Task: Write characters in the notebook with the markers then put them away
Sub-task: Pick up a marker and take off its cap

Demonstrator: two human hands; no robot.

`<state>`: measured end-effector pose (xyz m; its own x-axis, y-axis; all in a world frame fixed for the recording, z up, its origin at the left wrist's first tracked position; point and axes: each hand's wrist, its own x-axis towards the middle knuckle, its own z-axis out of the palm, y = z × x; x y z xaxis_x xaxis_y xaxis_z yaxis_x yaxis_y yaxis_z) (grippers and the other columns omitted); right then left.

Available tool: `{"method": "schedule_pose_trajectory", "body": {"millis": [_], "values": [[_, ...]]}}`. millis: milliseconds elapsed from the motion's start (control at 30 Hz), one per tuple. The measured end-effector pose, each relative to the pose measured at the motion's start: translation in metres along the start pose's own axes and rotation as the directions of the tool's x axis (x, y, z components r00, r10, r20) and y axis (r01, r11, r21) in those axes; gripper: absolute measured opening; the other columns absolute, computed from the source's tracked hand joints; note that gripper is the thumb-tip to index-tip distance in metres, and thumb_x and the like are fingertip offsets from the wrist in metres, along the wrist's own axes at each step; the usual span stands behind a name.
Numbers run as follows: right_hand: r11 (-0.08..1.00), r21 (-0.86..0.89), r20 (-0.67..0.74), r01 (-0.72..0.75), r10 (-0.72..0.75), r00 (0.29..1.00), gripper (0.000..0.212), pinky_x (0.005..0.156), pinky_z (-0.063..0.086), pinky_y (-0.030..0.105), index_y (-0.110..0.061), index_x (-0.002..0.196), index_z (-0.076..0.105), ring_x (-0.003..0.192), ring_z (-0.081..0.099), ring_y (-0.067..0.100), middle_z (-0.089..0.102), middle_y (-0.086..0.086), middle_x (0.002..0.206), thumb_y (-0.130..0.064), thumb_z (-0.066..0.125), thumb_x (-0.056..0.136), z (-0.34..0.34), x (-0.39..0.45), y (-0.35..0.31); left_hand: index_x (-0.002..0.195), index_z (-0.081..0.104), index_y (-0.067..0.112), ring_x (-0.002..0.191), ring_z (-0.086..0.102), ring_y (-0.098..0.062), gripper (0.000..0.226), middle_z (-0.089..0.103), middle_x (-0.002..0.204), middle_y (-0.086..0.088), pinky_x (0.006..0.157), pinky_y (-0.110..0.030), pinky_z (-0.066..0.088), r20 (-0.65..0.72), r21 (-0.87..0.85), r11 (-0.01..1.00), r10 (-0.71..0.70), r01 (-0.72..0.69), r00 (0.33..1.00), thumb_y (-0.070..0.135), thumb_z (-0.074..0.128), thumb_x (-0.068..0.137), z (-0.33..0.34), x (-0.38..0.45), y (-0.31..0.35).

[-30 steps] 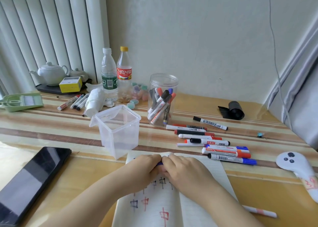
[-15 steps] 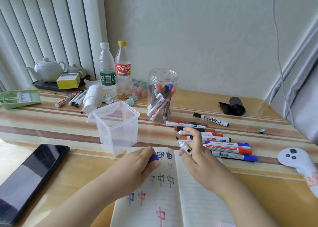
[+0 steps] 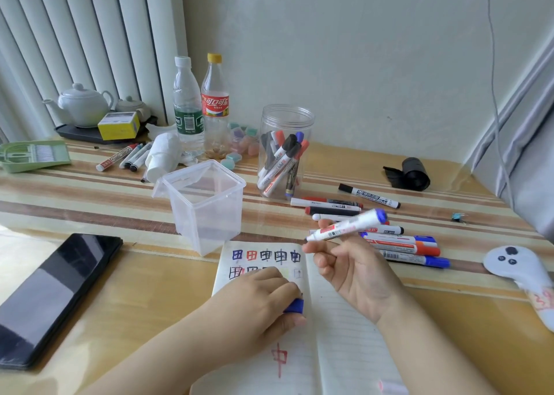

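Left hand (image 3: 263,298) pinches half-hidden blue cap (image 3: 294,305); right hand (image 3: 350,263) clamps uncapped marker (image 3: 344,226)

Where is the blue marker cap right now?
In the head view, low and centre: the small blue plastic cap is pinched in the left hand, resting on the open notebook.

A pale, off-white plaster wall (image 3: 344,50) fills the view from 11 to 1 o'clock, evenly lit by soft daylight. At 10 o'clock hang white vertical blinds (image 3: 75,44), reaching down behind the counter (image 3: 75,197), whose glossy top shows tan, cream and brown stripes toward the wall and plain yellow wood nearer the viewer. At 2 to 3 o'clock a grey curtain (image 3: 527,143) hangs, with a thin cord (image 3: 493,65) running down beside it.
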<state>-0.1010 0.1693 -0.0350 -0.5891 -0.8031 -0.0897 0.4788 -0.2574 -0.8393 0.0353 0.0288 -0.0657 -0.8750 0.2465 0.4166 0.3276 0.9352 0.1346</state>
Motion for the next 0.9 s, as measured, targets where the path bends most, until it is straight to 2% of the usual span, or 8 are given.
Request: {"method": "schedule_pose_trajectory", "body": {"millis": [67, 167, 300, 400, 533, 633, 767, 900], "values": [[0.978, -0.210, -0.009, 0.004, -0.006, 1.000, 0.012, 0.044, 0.043, 0.022, -0.014, 0.093, 0.052, 0.047, 0.052, 0.015, 0.064, 0.014, 0.067, -0.021, 0.058, 0.084, 0.005, 0.001, 0.004, 0.093, 0.060, 0.014, 0.071, 0.055, -0.017, 0.035, 0.060, 0.075, 0.005, 0.061, -0.027, 0.050, 0.012, 0.022, 0.999, 0.031, -0.032, 0.999, 0.040, 0.037, 0.095, 0.002, -0.003, -0.001], [0.873, -0.486, -0.086, -0.025, -0.020, 0.996, 0.038, 0.048, 0.035, 0.024, -0.017, 0.097, 0.057, 0.045, 0.041, 0.014, 0.055, 0.005, 0.057, -0.052, 0.048, 0.088, 0.009, 0.004, 0.014, 0.089, 0.057, 0.012, 0.072, 0.058, -0.019, 0.032, 0.061, 0.075, 0.003, 0.060, -0.027, 0.051, 0.013, 0.053, 0.996, 0.069, -0.070, 0.998, 0.037, 0.038, 0.096, 0.004, -0.006, 0.000], [0.806, -0.592, -0.161, -0.008, -0.108, 0.981, 0.030, 0.050, 0.024, 0.024, -0.011, 0.085, 0.051, 0.046, 0.028, 0.011, 0.034, -0.001, 0.051, -0.041, 0.048, 0.082, 0.014, 0.008, 0.023, 0.084, 0.060, 0.013, 0.090, 0.064, -0.016, 0.032, 0.068, 0.091, 0.001, 0.067, -0.026, 0.054, -0.021, 0.089, 0.990, 0.113, -0.111, 0.993, 0.036, 0.040, 0.095, 0.010, -0.010, 0.004], [0.728, -0.685, -0.144, 0.030, -0.176, 0.974, 0.027, 0.049, 0.030, 0.019, -0.015, 0.069, 0.048, 0.044, 0.033, 0.007, 0.039, -0.003, 0.046, -0.030, 0.055, 0.089, 0.015, 0.009, 0.028, 0.086, 0.054, 0.014, 0.102, 0.063, -0.014, 0.030, 0.069, 0.101, 0.001, 0.072, -0.025, 0.054, -0.039, 0.099, 0.983, 0.159, -0.155, 0.986, 0.038, 0.039, 0.096, 0.011, -0.012, 0.008], [0.598, -0.800, -0.098, 0.041, -0.198, 0.975, 0.023, 0.052, 0.037, 0.023, -0.023, 0.065, 0.052, 0.047, 0.042, 0.008, 0.048, -0.009, 0.045, -0.028, 0.065, 0.083, 0.017, 0.003, 0.030, 0.085, 0.052, 0.015, 0.097, 0.066, -0.014, 0.030, 0.070, 0.097, -0.001, 0.062, -0.027, 0.056, -0.010, 0.101, 0.975, 0.202, -0.200, 0.979, 0.037, 0.036, 0.097, 0.005, -0.013, 0.011], [0.594, -0.804, -0.099, 0.019, -0.165, 0.981, 0.017, 0.052, 0.040, 0.024, -0.019, 0.072, 0.053, 0.049, 0.046, 0.008, 0.051, -0.008, 0.048, -0.026, 0.067, 0.081, 0.021, 0.000, 0.029, 0.080, 0.060, 0.016, 0.092, 0.067, -0.014, 0.035, 0.070, 0.092, 0.002, 0.060, -0.027, 0.055, 0.047, 0.093, 0.976, 0.193, -0.197, 0.980, 0.039, 0.037, 0.094, -0.004, -0.012, 0.013], [0.583, -0.813, -0.122, 0.004, -0.177, 0.977, 0.020, 0.049, 0.040, 0.017, -0.015, 0.074, 0.053, 0.047, 0.046, 0.001, 0.051, -0.012, 0.046, -0.027, 0.068, 0.080, 0.029, -0.001, 0.029, 0.080, 0.055, 0.014, 0.084, 0.068, -0.017, 0.033, 0.068, 0.081, 0.001, 0.054, -0.027, 0.055, 0.125, 0.033, 0.983, 0.175, -0.181, 0.977, 0.040, 0.038, 0.092, -0.007, -0.010, 0.015], [0.579, -0.815, -0.106, 0.027, -0.196, 0.975, 0.024, 0.043, 0.034, 0.012, -0.016, 0.068, 0.051, 0.043, 0.046, -0.002, 0.052, -0.015, 0.046, -0.025, 0.069, 0.081, 0.040, -0.003, 0.037, 0.080, 0.056, 0.016, 0.083, 0.067, -0.012, 0.032, 0.069, 0.089, 0.004, 0.053, -0.025, 0.054, 0.142, -0.002, 0.992, 0.123, -0.124, 0.982, 0.040, 0.037, 0.090, -0.009, -0.018, 0.015]]}}
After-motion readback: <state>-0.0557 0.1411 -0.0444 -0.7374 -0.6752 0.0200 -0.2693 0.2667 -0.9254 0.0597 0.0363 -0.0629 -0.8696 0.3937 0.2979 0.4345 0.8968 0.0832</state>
